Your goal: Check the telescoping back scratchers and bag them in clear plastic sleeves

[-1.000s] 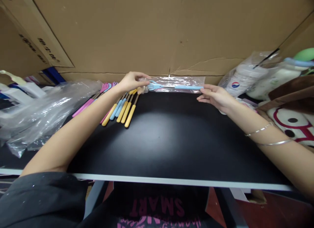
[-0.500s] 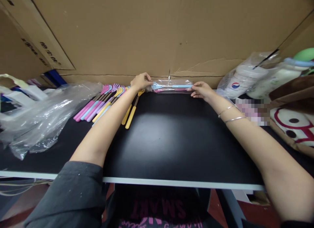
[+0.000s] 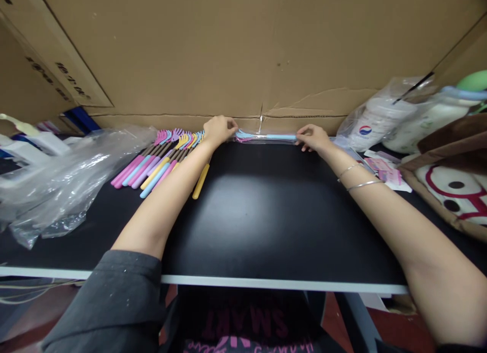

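Observation:
A clear plastic bag with back scratchers inside (image 3: 280,137), one with a blue handle and a pink one beneath, lies lengthwise against the cardboard at the back of the table. My left hand (image 3: 218,129) pinches its left end, near the claw heads. At the handle end, the thumb and fingers of my right hand (image 3: 314,138) are closed on the bag's other edge. Left of my left forearm, several loose back scratchers (image 3: 152,165) in pink, blue, purple and yellow lie side by side, claws toward the back. My forearm partly hides the row; a yellow handle (image 3: 201,182) shows on its right.
A heap of clear plastic bags (image 3: 64,178) covers the table's left side. On the right stand a bagged Pepsi cup (image 3: 375,122), pink-and-white papers (image 3: 388,171) and a brown plush-like item (image 3: 452,190). A cardboard wall (image 3: 243,54) closes off the back.
The bagged scratchers now sit lower and flatter against the base of the cardboard, showing a narrower side. Both hands keep hold of the ends and have barely moved.

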The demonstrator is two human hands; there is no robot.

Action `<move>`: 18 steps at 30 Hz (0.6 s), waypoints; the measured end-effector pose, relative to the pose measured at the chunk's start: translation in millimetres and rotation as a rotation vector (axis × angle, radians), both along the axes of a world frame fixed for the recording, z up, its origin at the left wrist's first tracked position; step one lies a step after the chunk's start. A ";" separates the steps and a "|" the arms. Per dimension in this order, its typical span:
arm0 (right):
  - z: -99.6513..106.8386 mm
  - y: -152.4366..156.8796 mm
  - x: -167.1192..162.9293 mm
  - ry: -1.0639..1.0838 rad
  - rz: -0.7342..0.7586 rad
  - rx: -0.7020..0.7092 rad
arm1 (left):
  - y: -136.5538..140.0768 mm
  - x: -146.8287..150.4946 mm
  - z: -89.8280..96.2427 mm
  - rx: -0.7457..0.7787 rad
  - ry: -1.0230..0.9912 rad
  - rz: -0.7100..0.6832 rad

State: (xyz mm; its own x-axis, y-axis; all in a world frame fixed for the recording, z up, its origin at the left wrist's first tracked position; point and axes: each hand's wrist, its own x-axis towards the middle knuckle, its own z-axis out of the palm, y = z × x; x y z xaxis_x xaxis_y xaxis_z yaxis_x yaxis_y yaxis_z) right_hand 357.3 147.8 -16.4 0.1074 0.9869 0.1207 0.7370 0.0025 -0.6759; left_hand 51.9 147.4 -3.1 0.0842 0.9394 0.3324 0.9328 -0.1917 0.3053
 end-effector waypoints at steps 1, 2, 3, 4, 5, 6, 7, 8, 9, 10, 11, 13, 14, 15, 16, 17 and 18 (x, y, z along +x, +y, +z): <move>-0.1 -1.0 0.3 -0.059 -0.007 0.023 | -1.7 0.4 -0.6 0.030 0.031 -0.007; -0.2 -2.5 0.4 -0.115 -0.015 0.047 | -3.6 1.0 -0.9 0.061 0.066 -0.014; -0.2 -4.4 0.3 -0.163 -0.027 0.073 | -5.6 1.9 -0.8 0.093 0.103 -0.024; -0.2 -6.6 0.0 -0.217 -0.040 0.097 | -7.7 2.8 -0.6 0.123 0.136 -0.036; -0.3 -9.1 -0.7 -0.285 -0.049 0.118 | -9.6 3.7 -0.2 0.147 0.164 -0.055; -0.4 -11.8 -1.7 -0.368 -0.052 0.136 | -11.4 4.7 0.2 0.164 0.186 -0.077; -0.5 -14.6 -2.9 -0.462 -0.043 0.152 | -12.8 5.5 0.5 0.177 0.202 -0.099; -0.6 -17.4 -4.4 -0.562 -0.030 0.167 | -13.9 6.1 0.7 0.184 0.215 -0.119; -0.6 -20.2 -6.0 -0.656 -0.016 0.181 | -14.7 6.5 0.7 0.185 0.226 -0.133; -0.4 -22.9 -7.7 -0.732 -0.005 0.195 | -15.3 6.6 0.7 0.183 0.235 -0.140; 0.3 -25.4 -9.4 -0.780 0.001 0.210 | -15.8 6.2 0.8 0.182 0.241 -0.141; 2.9 -29.6 -12.3 -0.839 0.005 0.236 | -17.0 3.6 2.1 0.186 0.236 -0.141; 5.1 -31.2 -13.3 -0.856 0.009 0.245 | -18.0 1.1 3.5 0.194 0.223 -0.145; 7.7 -32.7 -13.9 -0.868 0.018 0.254 | -19.4 -2.4 5.6 0.203 0.205 -0.153; 10.7 -34.0 -14.2 -0.877 0.028 0.260 | -21.2 -6.9 8.3 0.214 0.185 -0.160; 13.8 -35.6 -14.2 -0.885 0.039 0.264 | -23.6 -12.5 11.6 0.225 0.168 -0.164; 16.9 -37.5 -14.1 -0.894 0.052 0.266 | -26.6 -19.0 15.4 0.233 0.157 -0.163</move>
